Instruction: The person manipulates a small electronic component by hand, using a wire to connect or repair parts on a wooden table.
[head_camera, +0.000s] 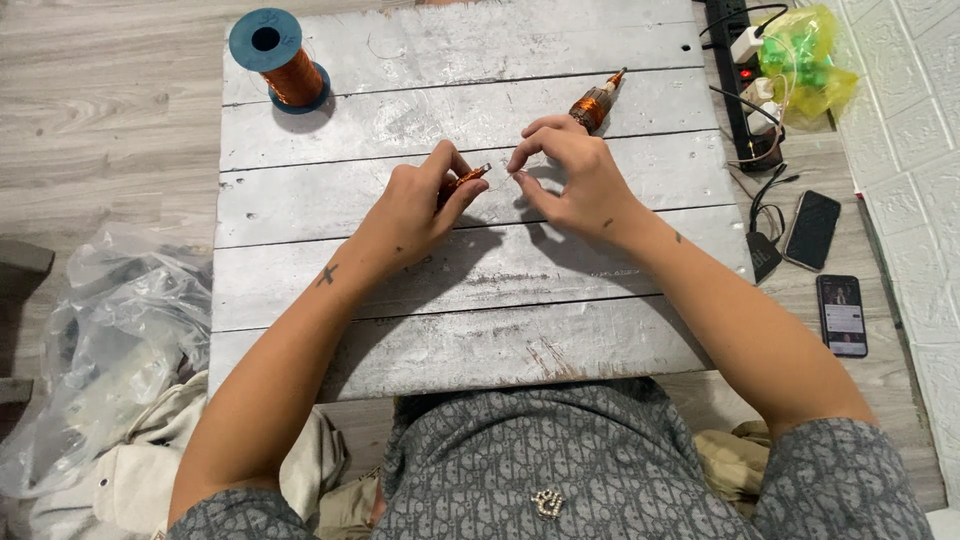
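A small copper-wound coil (466, 179) sits pinched in the left hand (420, 205) over the middle of the grey plank table (470, 330); the right hand (570, 175), fingers curled shut, appears to pinch a fine wire beside it. A copper-wound armature (595, 103) lies just behind the right hand. A blue-flanged spool of copper wire (278, 58) stands at the far left corner, and a yellow-green plastic bag (808, 58) lies off the far right corner.
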